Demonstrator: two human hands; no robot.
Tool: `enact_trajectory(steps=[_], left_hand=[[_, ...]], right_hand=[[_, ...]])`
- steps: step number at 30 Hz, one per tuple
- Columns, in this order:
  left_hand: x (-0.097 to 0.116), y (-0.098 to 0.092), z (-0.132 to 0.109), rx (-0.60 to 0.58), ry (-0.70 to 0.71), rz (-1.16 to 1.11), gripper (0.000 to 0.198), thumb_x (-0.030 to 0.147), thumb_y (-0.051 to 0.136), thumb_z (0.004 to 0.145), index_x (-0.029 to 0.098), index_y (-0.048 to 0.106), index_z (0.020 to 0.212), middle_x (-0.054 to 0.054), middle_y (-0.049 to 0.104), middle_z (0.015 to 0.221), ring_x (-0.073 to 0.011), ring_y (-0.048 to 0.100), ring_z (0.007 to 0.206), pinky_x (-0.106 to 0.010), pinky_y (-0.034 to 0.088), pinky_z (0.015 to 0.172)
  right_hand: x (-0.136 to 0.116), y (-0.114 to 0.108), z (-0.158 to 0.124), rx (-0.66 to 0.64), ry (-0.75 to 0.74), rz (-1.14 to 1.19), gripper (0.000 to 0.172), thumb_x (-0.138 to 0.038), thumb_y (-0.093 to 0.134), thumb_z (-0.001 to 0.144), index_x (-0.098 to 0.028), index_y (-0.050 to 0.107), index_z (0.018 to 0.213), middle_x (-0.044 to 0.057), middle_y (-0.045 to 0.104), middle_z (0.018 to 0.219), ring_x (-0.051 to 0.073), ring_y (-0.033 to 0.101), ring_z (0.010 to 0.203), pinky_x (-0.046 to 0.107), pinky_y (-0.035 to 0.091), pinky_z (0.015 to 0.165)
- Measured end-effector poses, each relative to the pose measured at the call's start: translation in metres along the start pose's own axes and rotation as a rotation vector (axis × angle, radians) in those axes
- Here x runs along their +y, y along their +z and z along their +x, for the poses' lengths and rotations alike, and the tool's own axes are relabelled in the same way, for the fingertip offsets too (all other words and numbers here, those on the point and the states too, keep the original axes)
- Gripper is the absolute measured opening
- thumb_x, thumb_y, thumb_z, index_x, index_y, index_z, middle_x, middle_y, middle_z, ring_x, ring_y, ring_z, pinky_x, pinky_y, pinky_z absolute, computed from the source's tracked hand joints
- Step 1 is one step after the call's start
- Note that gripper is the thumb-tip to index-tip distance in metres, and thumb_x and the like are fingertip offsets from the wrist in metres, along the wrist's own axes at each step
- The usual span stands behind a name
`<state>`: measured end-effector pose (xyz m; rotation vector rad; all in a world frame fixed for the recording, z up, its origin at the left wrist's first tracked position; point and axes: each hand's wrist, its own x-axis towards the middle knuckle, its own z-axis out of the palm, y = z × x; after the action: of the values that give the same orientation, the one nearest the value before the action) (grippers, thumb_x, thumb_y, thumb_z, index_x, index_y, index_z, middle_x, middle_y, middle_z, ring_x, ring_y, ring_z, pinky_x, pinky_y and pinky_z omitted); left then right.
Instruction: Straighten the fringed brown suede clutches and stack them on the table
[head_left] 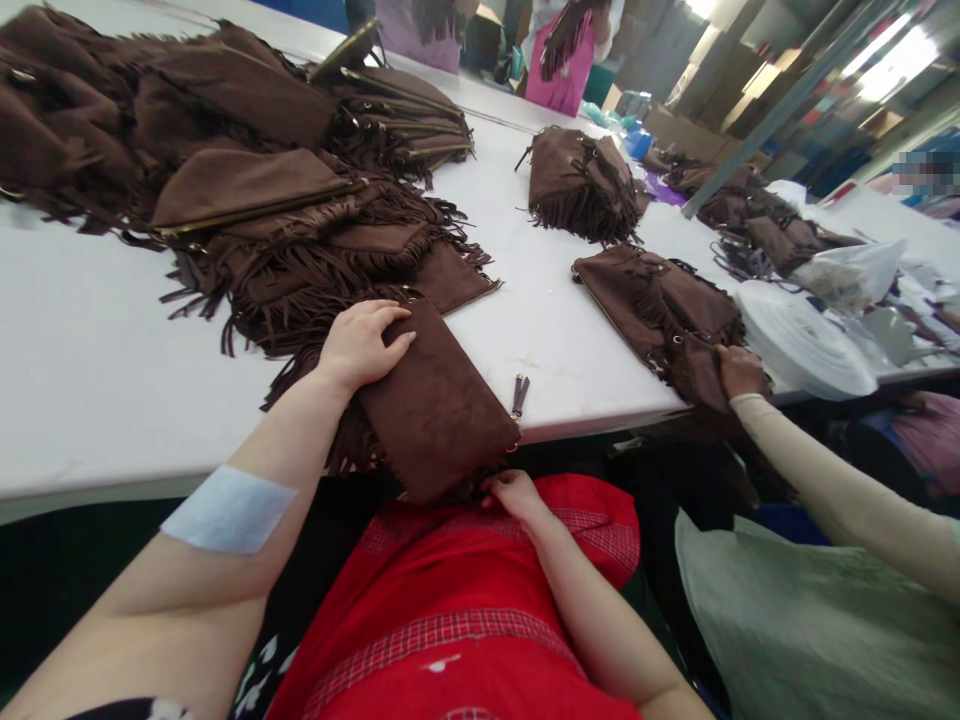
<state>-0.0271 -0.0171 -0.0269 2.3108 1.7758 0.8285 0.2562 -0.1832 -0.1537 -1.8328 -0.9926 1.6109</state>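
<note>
A brown fringed bag [442, 395] lies tilted over the table's front edge, its smooth side up. My left hand [365, 343] rests on the bag's upper left part, with the fingers spread across it. At the lower corner, my right hand [513, 495] has its fingers pinched together at the bag's lower edge, by the fringe; the fingertips are partly hidden. A zipper pull [519, 397] with a brown tassel sticks out at the bag's right corner. Just behind my left hand is another fringed bag [300, 240], part of a heap.
More brown bags [225, 95] are heaped at the back left. One bag [577, 185] stands mid-table. On the right, a co-worker's hand [741, 372] holds a brown bag [660, 310] beside a white roll [806, 340]. A slanted metal pole [757, 145] rises behind. The white table's front edge [592, 425] runs before me.
</note>
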Motion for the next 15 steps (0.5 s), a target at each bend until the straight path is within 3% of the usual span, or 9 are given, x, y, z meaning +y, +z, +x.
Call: enact_trajectory(steps=[3, 6, 8, 9, 15], left_hand=[[0.002, -0.002, 0.0, -0.008, -0.002, 0.0, 0.044, 0.046, 0.052, 0.087, 0.018, 0.067, 0.118, -0.011, 0.062, 0.131, -0.0292, 0.054, 0.124, -0.044, 0.038, 0.111], [0.003, -0.003, 0.0, -0.009, -0.004, 0.009, 0.045, 0.046, 0.052, 0.087, 0.017, 0.067, 0.119, -0.011, 0.062, 0.131, -0.0292, 0.053, 0.125, -0.043, 0.038, 0.112], [0.003, -0.002, 0.0, -0.008, -0.008, 0.007, 0.045, 0.046, 0.052, 0.087, 0.018, 0.067, 0.119, -0.011, 0.062, 0.131, -0.0294, 0.053, 0.125, -0.044, 0.038, 0.112], [0.003, -0.002, 0.0, -0.007, -0.009, 0.005, 0.045, 0.047, 0.051, 0.087, 0.019, 0.067, 0.119, -0.01, 0.062, 0.132, -0.0294, 0.053, 0.125, -0.045, 0.038, 0.112], [0.0, 0.0, 0.0, -0.008, -0.005, 0.013, 0.044, 0.048, 0.051, 0.088, 0.021, 0.067, 0.119, -0.009, 0.062, 0.132, -0.0277, 0.053, 0.125, -0.044, 0.038, 0.112]], right_hand=[[-0.002, -0.005, -0.006, -0.002, -0.157, 0.051, 0.023, -0.021, 0.057, 0.06, -0.018, 0.069, 0.08, 0.005, 0.074, 0.078, 0.021, 0.069, 0.081, 0.032, 0.055, 0.08], [-0.018, -0.003, -0.021, -0.209, -0.455, 0.12, 0.042, -0.019, 0.062, 0.062, -0.019, 0.069, 0.103, 0.006, 0.073, 0.112, 0.025, 0.064, 0.109, 0.037, 0.047, 0.101], [-0.031, 0.004, -0.031, -0.343, -0.515, 0.138, 0.038, -0.024, 0.065, 0.068, -0.018, 0.069, 0.105, 0.007, 0.072, 0.116, 0.027, 0.064, 0.112, 0.039, 0.047, 0.103], [-0.036, 0.008, -0.034, -0.351, -0.507, 0.14, 0.034, -0.026, 0.065, 0.07, -0.018, 0.069, 0.103, 0.007, 0.072, 0.115, 0.027, 0.064, 0.11, 0.039, 0.048, 0.102], [-0.034, 0.027, -0.028, -0.09, -0.403, 0.047, 0.023, -0.022, 0.061, 0.065, -0.017, 0.066, 0.087, 0.007, 0.075, 0.096, 0.024, 0.067, 0.095, 0.035, 0.053, 0.09]])
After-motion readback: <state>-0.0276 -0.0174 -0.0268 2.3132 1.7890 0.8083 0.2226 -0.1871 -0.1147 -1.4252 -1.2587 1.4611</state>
